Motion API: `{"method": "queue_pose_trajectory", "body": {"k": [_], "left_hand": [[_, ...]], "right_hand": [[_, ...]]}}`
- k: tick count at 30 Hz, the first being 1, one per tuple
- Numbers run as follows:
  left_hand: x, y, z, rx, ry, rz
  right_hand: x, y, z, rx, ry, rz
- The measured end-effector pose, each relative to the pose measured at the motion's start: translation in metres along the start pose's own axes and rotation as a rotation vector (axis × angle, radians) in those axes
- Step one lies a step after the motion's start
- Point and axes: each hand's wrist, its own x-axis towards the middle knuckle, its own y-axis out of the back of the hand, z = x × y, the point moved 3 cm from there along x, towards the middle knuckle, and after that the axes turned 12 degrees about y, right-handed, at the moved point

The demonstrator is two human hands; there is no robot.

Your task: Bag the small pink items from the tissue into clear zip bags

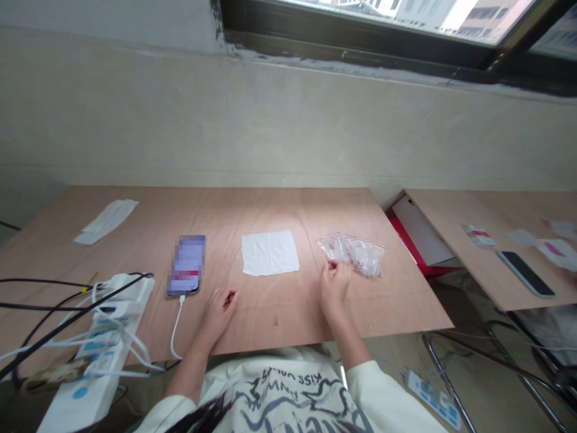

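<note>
Two hands (220, 308) (335, 284) rest on a wooden table (270, 313), window (360, 39) above.

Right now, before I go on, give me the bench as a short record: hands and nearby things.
Left hand: curled on the brown wooden table; nothing visible in it
Right hand: curled beside clear plastic bags with red marks; contact unclear
Between hands, farther back: flat white rectangular sheet
Left of sheet: rectangular phone, white cable attached
Near left: white plastic power strip, crossed by cables
</note>
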Motion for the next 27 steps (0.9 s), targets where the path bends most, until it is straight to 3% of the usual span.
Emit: {"method": "queue_pose_trajectory", "body": {"k": [2, 6, 9, 13, 17, 21, 25, 27], "left_hand": [[0.0, 0.0, 0.0, -0.002, 0.004, 0.0], [0.001, 0.0, 0.0, -0.015, 0.012, 0.002], [0.001, 0.0, 0.001, -0.02, 0.017, -0.005], [0.002, 0.0, -0.002, -0.034, 0.048, -0.015], [0.009, 0.003, -0.002, -0.141, 0.168, -0.078], [0.025, 0.017, 0.034, -0.281, 0.166, -0.135], [0.046, 0.023, 0.088, -0.337, -0.045, -0.207], [0.053, 0.02, 0.104, -0.346, -0.107, -0.268]], "right_hand": [[0.029, 0.004, 0.008, -0.142, -0.022, 0.07], [0.063, -0.006, 0.032, -0.257, -0.119, -0.201], [0.065, -0.009, 0.044, -0.216, -0.127, -0.277], [0.058, 0.005, 0.041, -0.158, -0.147, -0.127], [0.05, 0.03, 0.011, 0.016, -0.024, 0.074], [0.034, 0.033, -0.03, 0.415, 0.077, -0.024], [0.017, 0.016, -0.063, 0.708, 0.099, -0.24], [0.01, 0.008, -0.071, 0.81, 0.075, -0.3]]}}
